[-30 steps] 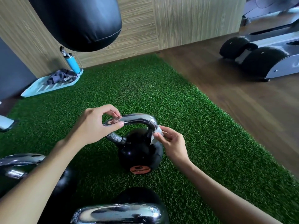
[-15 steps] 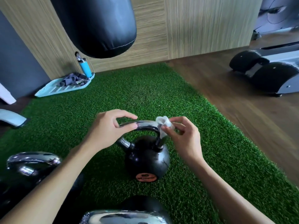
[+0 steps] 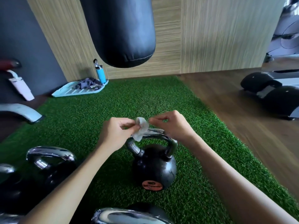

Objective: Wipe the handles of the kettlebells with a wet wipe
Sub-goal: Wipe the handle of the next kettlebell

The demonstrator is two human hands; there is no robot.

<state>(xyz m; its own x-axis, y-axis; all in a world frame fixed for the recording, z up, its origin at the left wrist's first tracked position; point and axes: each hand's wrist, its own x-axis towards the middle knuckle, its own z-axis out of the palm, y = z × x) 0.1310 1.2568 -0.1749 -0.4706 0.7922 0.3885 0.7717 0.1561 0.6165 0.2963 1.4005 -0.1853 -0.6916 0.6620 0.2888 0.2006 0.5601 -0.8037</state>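
Several things are filling the head view, the biggest being a hanging black leather punching bag over a strip of green artificial turf. Four black round kettlebells are sitting on that turf; the middle black kettlebell with an orange base label is showing its shiny chrome handle uncovered, so wiping there is pausing or ending, in my judgement. Three more chrome handles near the bottom left are probably waiting. Against the wall, a pale blue plastic tray is holding a crumpled grey cloth and a blue bottle. Above the handle, the left hand and right hand are both pinching a small crumpled white wet wipe, fingers narrow.
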